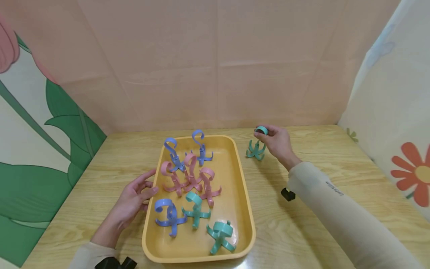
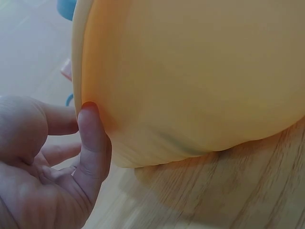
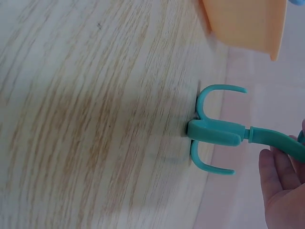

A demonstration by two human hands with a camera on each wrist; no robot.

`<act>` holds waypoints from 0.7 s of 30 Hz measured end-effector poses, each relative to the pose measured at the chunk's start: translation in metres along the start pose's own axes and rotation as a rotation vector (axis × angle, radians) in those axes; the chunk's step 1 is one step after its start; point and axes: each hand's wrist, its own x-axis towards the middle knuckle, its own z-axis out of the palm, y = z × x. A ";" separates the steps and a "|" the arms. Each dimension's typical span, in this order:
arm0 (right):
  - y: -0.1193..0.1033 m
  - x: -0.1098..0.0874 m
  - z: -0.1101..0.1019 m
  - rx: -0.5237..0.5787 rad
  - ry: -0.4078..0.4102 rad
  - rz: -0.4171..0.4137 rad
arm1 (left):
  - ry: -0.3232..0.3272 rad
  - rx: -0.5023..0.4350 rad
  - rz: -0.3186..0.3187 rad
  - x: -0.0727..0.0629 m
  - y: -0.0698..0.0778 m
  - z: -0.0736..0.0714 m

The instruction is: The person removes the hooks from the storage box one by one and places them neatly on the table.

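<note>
My right hand [image 1: 277, 144] pinches the curved top of a green multi-prong hanging hook [image 1: 256, 150]. That hook is upright on the table, to the right of the yellow tray's far end. The right wrist view shows the green hook's [image 3: 214, 132] prongs from the side, with its base at the wood surface. At the tray's [image 1: 249, 209] left long side, my left hand [image 1: 129, 200] holds the rim. In the left wrist view, a fingertip [image 2: 89, 114] presses the tray's [image 2: 190, 71] outer wall and another digit meets the rim's other side.
Inside the tray stand 3 blue hooks [image 1: 171, 218], 3 pink hooks [image 1: 209, 186] and 2 green hooks [image 1: 220, 237]. A pink-beige backdrop [image 1: 215, 74] rises behind the wooden table [image 1: 312, 145]. Flower-patterned panels [image 1: 421, 173] flank both sides.
</note>
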 end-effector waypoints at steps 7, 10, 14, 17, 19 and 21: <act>-0.001 -0.002 -0.002 -0.070 -0.050 0.005 | -0.006 -0.006 0.013 0.000 -0.001 0.001; -0.003 -0.002 -0.003 -0.102 -0.080 0.030 | -0.006 -0.007 0.013 0.000 0.000 0.001; -0.008 -0.004 -0.006 -0.120 -0.127 0.067 | -0.006 -0.011 0.014 0.000 0.001 0.001; -0.012 -0.006 -0.011 -0.113 -0.145 0.083 | -0.008 -0.012 0.017 -0.001 0.002 0.001; -0.015 -0.009 -0.014 -0.100 -0.148 0.086 | -0.005 -0.014 0.011 -0.001 0.001 0.001; -0.017 -0.010 -0.018 -0.076 -0.147 0.075 | -0.003 -0.010 0.009 -0.001 0.001 0.001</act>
